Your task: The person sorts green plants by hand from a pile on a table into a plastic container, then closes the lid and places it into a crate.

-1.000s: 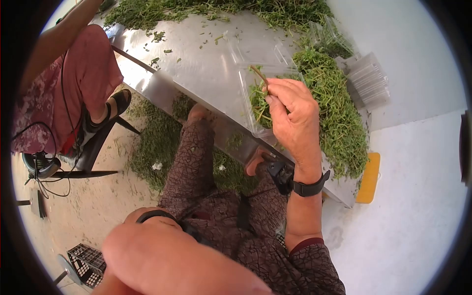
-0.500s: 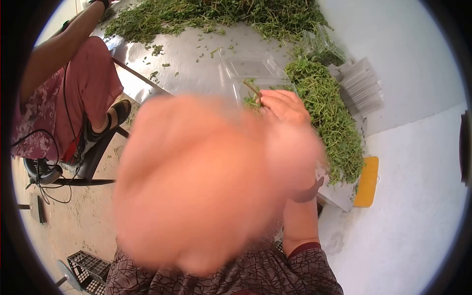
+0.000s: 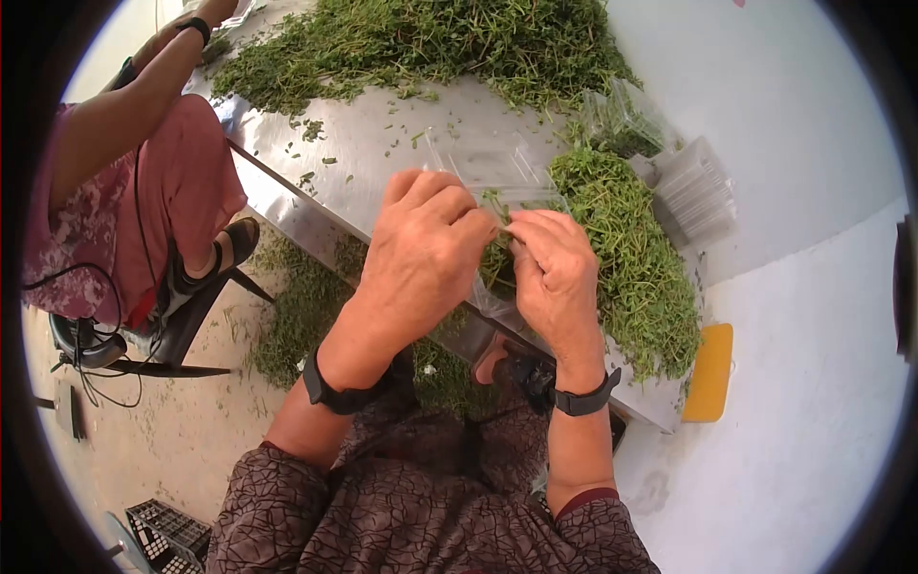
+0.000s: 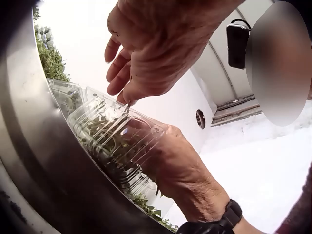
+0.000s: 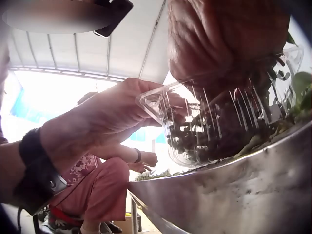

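Note:
My left hand (image 3: 426, 244) and right hand (image 3: 557, 273) meet over a clear plastic clamshell box (image 5: 214, 117) at the table's near edge. Between their fingertips is a leafy green sprig (image 3: 493, 203), pinched by both thumbs and forefingers. Leafy greens lie inside the box, seen through its ribbed wall in both wrist views. Its transparent lid (image 3: 478, 158) is folded back on the far side. From the left wrist view, the left hand (image 4: 161, 53) is above the box rim, its other fingers loosely bent. The right hand partly covers the box in the head view.
A heap of greens (image 3: 626, 258) lies right of the box on the metal table (image 3: 359, 129), a larger pile (image 3: 469, 48) along the back. Stacked empty clamshells (image 3: 696, 196) and a filled one (image 3: 626, 120) stand by the wall. Another person (image 3: 182, 182) sits at left.
The left hand has swung up from the lower left, passing close before the head camera, and now meets the right hand at the sprig. The right hand keeps its pinch over the box.

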`<move>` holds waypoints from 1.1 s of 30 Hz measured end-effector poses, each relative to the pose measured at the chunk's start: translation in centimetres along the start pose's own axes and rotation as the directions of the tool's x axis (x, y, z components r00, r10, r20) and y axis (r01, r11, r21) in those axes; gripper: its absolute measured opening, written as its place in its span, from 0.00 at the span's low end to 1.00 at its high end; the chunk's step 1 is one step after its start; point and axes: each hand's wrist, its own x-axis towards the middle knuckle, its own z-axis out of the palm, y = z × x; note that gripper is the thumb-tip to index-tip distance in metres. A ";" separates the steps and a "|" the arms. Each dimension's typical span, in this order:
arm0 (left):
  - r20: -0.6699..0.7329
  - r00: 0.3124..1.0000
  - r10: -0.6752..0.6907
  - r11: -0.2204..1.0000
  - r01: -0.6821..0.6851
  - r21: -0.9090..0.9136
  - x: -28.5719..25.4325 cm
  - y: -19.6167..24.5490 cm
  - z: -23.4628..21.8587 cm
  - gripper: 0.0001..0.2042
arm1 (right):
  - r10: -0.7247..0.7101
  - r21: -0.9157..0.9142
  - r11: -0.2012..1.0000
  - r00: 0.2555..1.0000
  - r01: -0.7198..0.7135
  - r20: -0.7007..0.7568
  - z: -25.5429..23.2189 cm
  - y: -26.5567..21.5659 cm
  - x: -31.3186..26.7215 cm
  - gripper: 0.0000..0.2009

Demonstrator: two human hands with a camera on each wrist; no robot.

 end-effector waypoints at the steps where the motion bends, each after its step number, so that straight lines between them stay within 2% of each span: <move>1: 0.000 1.000 0.003 1.000 -0.003 0.000 -0.1 0.1 0.1 0.09 | 0.026 -0.003 1.000 1.000 -0.026 -0.012 0.0 -0.1 0.0 0.08; 3: -0.037 0.999 -0.011 0.999 0.009 -0.050 -0.3 0.3 0.4 0.08 | 0.042 -0.002 0.999 0.999 -0.042 -0.029 0.2 0.0 -0.1 0.08; 8: -0.037 0.999 -0.024 0.999 0.022 -0.042 -0.8 0.8 0.6 0.08 | 0.083 0.029 0.996 0.994 -0.081 -0.077 0.6 0.1 -0.3 0.07; 10: -0.031 0.999 -0.036 0.998 0.034 -0.046 -0.9 1.0 0.4 0.07 | 0.143 0.053 0.989 0.984 -0.138 -0.108 0.5 0.1 -0.4 0.07; 11: -0.054 0.996 -0.064 0.994 0.059 -0.096 -1.0 1.0 0.3 0.07 | 0.143 0.053 0.989 0.983 -0.138 -0.111 0.3 0.3 -0.4 0.07; 13: -0.076 0.993 -0.092 0.986 0.080 -0.145 -1.0 0.7 0.1 0.06 | 0.333 0.101 0.940 0.941 -0.325 -0.066 -0.5 0.6 -0.5 0.08; 15: -0.148 0.973 -0.179 0.963 0.142 -0.229 -1.1 0.4 0.2 0.07 | 0.341 0.110 0.936 0.939 -0.334 -0.052 -0.6 0.3 -0.3 0.07; 16: -0.146 0.973 -0.177 0.963 0.141 -0.228 -1.1 0.5 0.3 0.07 | 0.293 0.125 0.950 0.956 -0.286 -0.037 -0.3 0.1 -0.2 0.06; 17: -0.136 0.956 -0.261 0.935 0.215 -0.281 -1.1 0.5 0.5 0.07 | 0.243 0.140 0.961 0.970 -0.238 -0.023 -0.2 0.0 -0.1 0.05; 18: -0.123 0.931 -0.343 0.898 0.287 -0.332 -1.1 0.5 0.7 0.07 | 0.218 0.077 0.973 0.976 -0.217 -0.004 -0.2 -0.1 -0.2 0.05; 22: -0.119 0.950 -0.289 0.904 0.230 -0.360 -0.6 0.4 1.0 0.06 | 0.179 0.067 0.981 0.984 -0.180 0.012 -0.7 -0.2 -0.4 0.07; 24: -0.036 0.972 -0.233 0.922 0.210 -0.325 -0.1 0.7 1.4 0.07 | 0.236 0.046 0.971 0.969 -0.234 -0.066 -1.1 -0.3 -0.4 0.10; 25: -0.038 0.973 -0.229 0.923 0.204 -0.326 0.1 0.6 1.7 0.07 | 0.234 0.045 0.972 0.970 -0.232 -0.070 -1.3 -0.2 -0.5 0.10; 27: 0.048 0.993 -0.108 0.957 0.117 -0.264 0.1 0.3 2.5 0.11 | 0.316 0.066 0.948 0.944 -0.311 -0.089 -1.9 -0.1 -0.8 0.11; 30: 0.029 0.992 -0.119 0.924 0.122 -0.362 0.1 0.5 2.4 0.15 | 0.351 0.053 0.936 0.932 -0.348 -0.091 -2.7 0.6 -1.8 0.11; 33: 0.077 0.991 -0.112 0.930 0.132 -0.342 -0.1 0.2 1.4 0.16 | 0.413 0.071 0.910 0.903 -0.408 -0.119 -3.5 0.8 -2.9 0.11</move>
